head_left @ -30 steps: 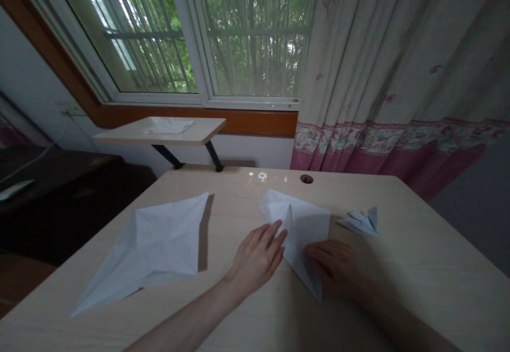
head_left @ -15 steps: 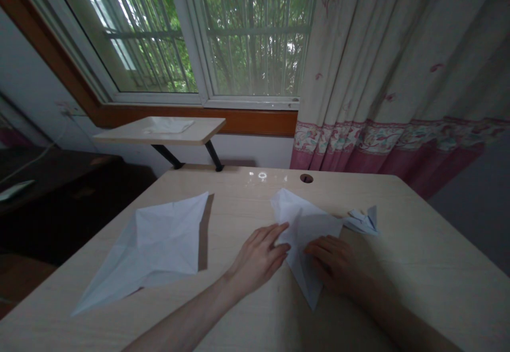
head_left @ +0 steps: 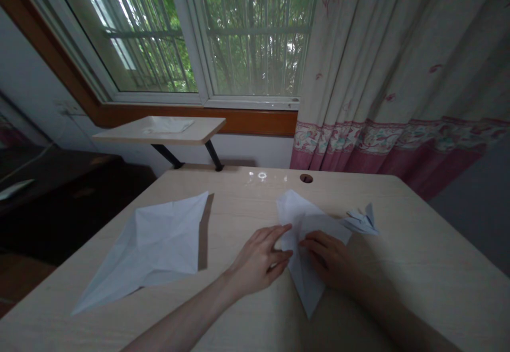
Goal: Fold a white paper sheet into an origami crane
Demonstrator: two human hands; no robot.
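Observation:
A white sheet of paper with folds lies slanted on the table, one corner pointing toward me. My left hand rests along its left edge, fingers stretched out and apart, the tips touching the paper. From the right, my right hand presses on the middle of the sheet; its fingers are bent and close together, and part of the thumb is hidden. Just beyond the sheet's right corner sits a small folded paper piece with raised points. Farther left is a larger creased white sheet, its edges partly lifted.
The pale wooden table has a round cable hole near its far edge. A raised shelf at the back left carries white paper. A window and a floral curtain stand behind.
The sheet under my hands has turned slightly, its near corner shifting left and toward me. My right hand has slid a little left, and my left hand's fingers have spread slightly.

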